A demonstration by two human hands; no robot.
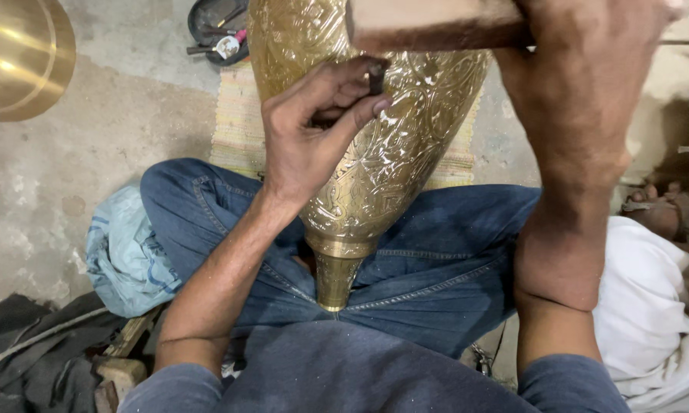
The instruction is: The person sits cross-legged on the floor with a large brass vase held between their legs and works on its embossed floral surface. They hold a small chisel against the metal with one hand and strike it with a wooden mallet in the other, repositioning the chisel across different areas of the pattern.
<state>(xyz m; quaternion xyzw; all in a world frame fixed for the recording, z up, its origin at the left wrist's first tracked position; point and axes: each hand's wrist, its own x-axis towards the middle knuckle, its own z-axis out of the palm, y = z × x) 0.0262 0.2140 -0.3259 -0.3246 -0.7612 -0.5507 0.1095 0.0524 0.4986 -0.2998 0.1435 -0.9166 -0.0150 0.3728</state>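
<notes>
Head view looks straight down at a person sitting cross-legged in jeans, with a large engraved brass vase (pixel 375 153) lying across the lap, its narrow neck pointing toward the body and its wide belly away. The left hand (pixel 314 130) rests on the side of the vase, its grip closed tight around a small dark punch (pixel 377 76) whose tip meets the patterned metal. The right hand (pixel 589 69) is raised close to the camera, its grip wrapped shut around a wooden mallet (pixel 436 23) held above the punch. To do this well, I judge the punch should stand square to the curved surface, with the heel of the left hand braced on the vase so the tip cannot skate across the finished pattern, and the blows kept light and even; the legs need to cradle the vase so it does not roll. At top left sits a plain brass bowl (pixel 19 57), its inside not clearly visible. A dark tray (pixel 207 27) by the woven mat (pixel 237 122) holds a few small tools. A pale blue bag (pixel 126 252) lies on the concrete floor (pixel 92 153) beside the left knee; its contents cannot be seen.
</notes>
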